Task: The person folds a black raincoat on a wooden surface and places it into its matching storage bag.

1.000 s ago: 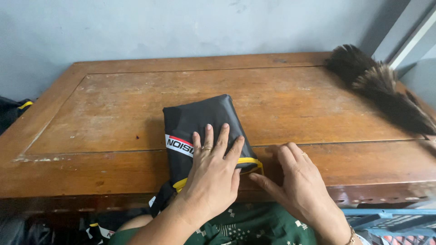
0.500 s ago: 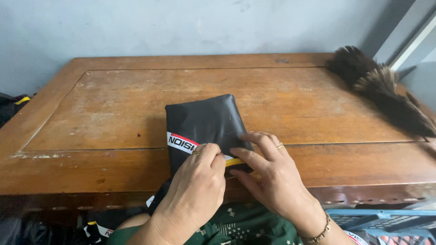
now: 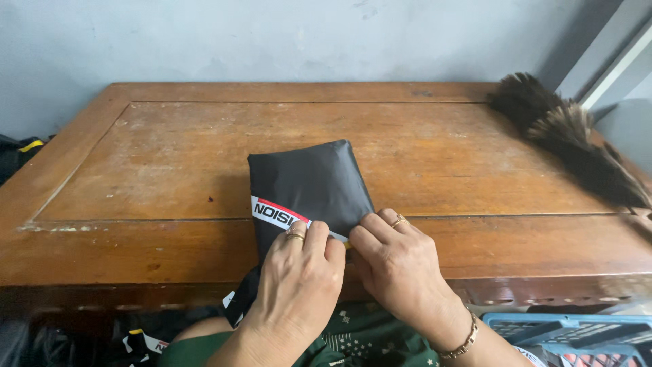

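Left hand (image 3: 299,272) and right hand (image 3: 394,261), fingers curled, pinch the near edge of a folded black garment (image 3: 305,183), pressing it flat on the wooden table (image 3: 170,156) just beyond them. A feather duster (image 3: 570,136) lies far right; a blue basket (image 3: 577,333) sits below the right wrist.

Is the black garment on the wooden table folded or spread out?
Folded. The black garment forms a compact rectangle on the table, with the left hand and right hand pressing its near edge.
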